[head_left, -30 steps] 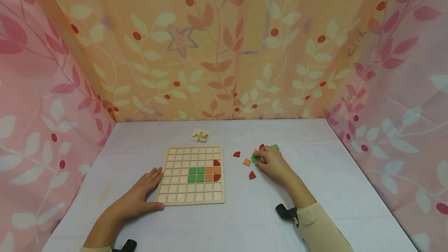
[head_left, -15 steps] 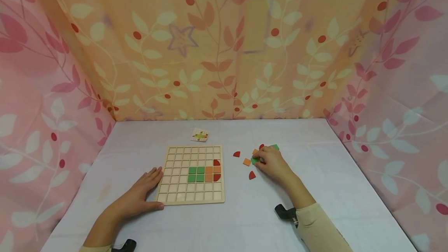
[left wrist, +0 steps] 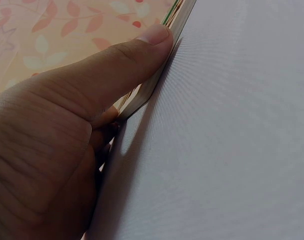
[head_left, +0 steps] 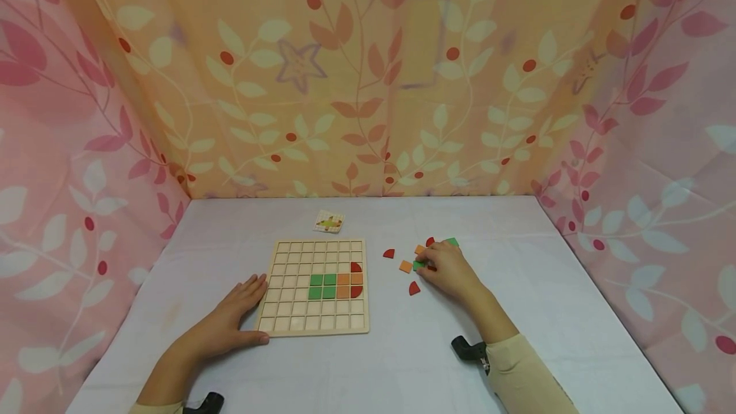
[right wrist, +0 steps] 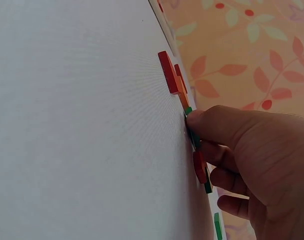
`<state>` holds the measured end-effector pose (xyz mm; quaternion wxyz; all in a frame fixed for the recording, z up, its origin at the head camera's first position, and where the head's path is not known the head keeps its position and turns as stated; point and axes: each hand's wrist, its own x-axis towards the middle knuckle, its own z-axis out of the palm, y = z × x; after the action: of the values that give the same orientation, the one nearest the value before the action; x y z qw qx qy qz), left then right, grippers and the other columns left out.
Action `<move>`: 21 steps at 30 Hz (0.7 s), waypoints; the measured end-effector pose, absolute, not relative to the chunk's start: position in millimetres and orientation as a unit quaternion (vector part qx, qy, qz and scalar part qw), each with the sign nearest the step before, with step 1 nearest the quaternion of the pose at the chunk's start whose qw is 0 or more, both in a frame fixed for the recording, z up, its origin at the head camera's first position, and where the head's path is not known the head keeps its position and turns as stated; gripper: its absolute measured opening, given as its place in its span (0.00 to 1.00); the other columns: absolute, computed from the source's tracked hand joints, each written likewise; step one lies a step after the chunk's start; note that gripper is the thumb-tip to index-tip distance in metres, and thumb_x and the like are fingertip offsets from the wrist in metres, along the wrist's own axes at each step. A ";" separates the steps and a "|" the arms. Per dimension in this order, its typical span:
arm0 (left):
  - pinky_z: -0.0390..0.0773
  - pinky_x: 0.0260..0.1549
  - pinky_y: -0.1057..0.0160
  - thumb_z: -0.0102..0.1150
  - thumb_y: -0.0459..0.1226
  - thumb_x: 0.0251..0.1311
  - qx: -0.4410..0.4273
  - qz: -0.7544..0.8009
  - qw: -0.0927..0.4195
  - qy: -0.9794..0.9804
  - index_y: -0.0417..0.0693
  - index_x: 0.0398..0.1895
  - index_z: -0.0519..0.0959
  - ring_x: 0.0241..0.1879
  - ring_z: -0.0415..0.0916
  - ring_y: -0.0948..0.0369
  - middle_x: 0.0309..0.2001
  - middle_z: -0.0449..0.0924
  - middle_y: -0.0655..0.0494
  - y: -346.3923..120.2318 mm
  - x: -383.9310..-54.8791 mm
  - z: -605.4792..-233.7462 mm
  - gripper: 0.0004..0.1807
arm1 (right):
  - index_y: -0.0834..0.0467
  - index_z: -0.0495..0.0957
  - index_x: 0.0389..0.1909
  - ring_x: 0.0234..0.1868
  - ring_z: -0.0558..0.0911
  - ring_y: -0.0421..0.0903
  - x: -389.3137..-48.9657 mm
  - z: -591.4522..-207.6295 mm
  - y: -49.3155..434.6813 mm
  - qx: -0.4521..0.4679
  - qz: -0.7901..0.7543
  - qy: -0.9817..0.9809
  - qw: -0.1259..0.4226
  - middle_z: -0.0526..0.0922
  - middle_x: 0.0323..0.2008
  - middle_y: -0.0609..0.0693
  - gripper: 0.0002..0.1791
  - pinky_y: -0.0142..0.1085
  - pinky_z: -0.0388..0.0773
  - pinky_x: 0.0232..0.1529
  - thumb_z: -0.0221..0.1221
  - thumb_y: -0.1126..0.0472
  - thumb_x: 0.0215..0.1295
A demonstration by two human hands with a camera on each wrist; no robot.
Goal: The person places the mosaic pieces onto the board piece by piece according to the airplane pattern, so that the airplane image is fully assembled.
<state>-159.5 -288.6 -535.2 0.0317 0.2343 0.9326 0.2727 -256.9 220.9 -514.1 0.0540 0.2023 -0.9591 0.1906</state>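
A square wooden grid board [head_left: 290,312] lies on the table, with green, orange and red tiles set in its right half. Along its left edge rests my left hand [head_left: 230,318], fingers extended, the thumb against the front left corner; the left wrist view shows that thumb [left wrist: 131,55] on the board's side. Right of the board, my right hand [head_left: 451,270] is low over loose tiles. Its thumb and forefinger pinch a green square tile [right wrist: 194,137], partly hidden by the thumb. A red tile [right wrist: 199,167] lies under the fingers.
Red quarter-round tiles [head_left: 389,253] and an orange square tile [head_left: 405,266] lie between board and right hand. Another green tile [head_left: 452,241] is beyond the hand. A small pattern card [head_left: 329,222] lies behind the board. Patterned curtains [head_left: 356,114] enclose the table.
My right thumb and fingers have shifted slightly at the green tile, and a bit of red now shows beneath the hand. My left hand and the board stay put.
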 end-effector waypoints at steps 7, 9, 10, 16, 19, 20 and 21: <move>0.25 0.72 0.80 0.72 0.67 0.46 0.238 0.272 0.027 0.932 0.37 0.79 0.58 0.80 0.45 0.40 0.81 0.52 0.45 -291.1 -158.5 -534.1 0.65 | 0.48 0.88 0.40 0.46 0.78 0.44 -257.7 -510.6 217.5 0.211 0.183 -0.958 0.064 0.84 0.37 0.40 0.09 0.50 0.70 0.59 0.72 0.52 0.60; 0.25 0.72 0.80 0.72 0.67 0.46 0.236 0.275 0.029 0.931 0.37 0.79 0.58 0.80 0.45 0.40 0.81 0.52 0.45 -291.2 -158.5 -533.5 0.65 | 0.49 0.88 0.40 0.45 0.79 0.44 -257.1 -507.8 216.5 0.213 0.182 -0.957 0.071 0.85 0.37 0.40 0.09 0.49 0.70 0.60 0.72 0.52 0.60; 0.25 0.71 0.80 0.72 0.66 0.46 0.236 0.276 0.030 0.931 0.37 0.79 0.58 0.80 0.45 0.40 0.81 0.51 0.45 -291.1 -158.4 -533.1 0.64 | 0.49 0.88 0.40 0.45 0.79 0.45 -256.7 -506.0 216.0 0.214 0.184 -0.957 0.074 0.85 0.37 0.41 0.09 0.48 0.70 0.59 0.72 0.53 0.60; 0.26 0.71 0.81 0.73 0.64 0.47 0.244 0.279 0.010 0.929 0.36 0.78 0.59 0.79 0.47 0.38 0.81 0.53 0.42 -290.1 -158.2 -532.3 0.63 | 0.50 0.88 0.42 0.47 0.78 0.47 -253.8 -492.5 211.2 0.218 0.211 -0.948 0.090 0.85 0.38 0.42 0.10 0.47 0.71 0.54 0.70 0.56 0.60; 0.26 0.72 0.81 0.74 0.64 0.47 0.242 0.283 0.015 0.928 0.37 0.79 0.58 0.80 0.46 0.39 0.81 0.52 0.43 -288.8 -157.3 -532.8 0.63 | 0.50 0.89 0.42 0.49 0.78 0.46 -251.1 -486.2 208.7 0.222 0.226 -0.945 0.087 0.86 0.39 0.41 0.10 0.47 0.70 0.54 0.72 0.55 0.59; 0.26 0.71 0.81 0.73 0.64 0.47 0.240 0.285 0.021 0.928 0.37 0.79 0.58 0.80 0.46 0.39 0.81 0.52 0.43 -288.5 -156.8 -532.8 0.63 | 0.49 0.89 0.41 0.49 0.78 0.46 -250.2 -484.6 208.0 0.223 0.229 -0.944 0.086 0.85 0.39 0.40 0.10 0.46 0.70 0.53 0.72 0.54 0.59; 0.26 0.71 0.81 0.73 0.64 0.47 0.239 0.287 0.025 0.927 0.37 0.79 0.58 0.80 0.45 0.39 0.81 0.51 0.43 -288.2 -156.3 -532.8 0.63 | 0.49 0.89 0.41 0.49 0.78 0.46 -249.3 -483.4 207.3 0.225 0.231 -0.943 0.085 0.85 0.39 0.40 0.09 0.45 0.70 0.53 0.72 0.54 0.59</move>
<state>-156.3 -288.2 -532.8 0.0251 0.2389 0.9274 0.2866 -249.3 207.3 -483.4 0.0850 0.2248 -0.9429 0.2308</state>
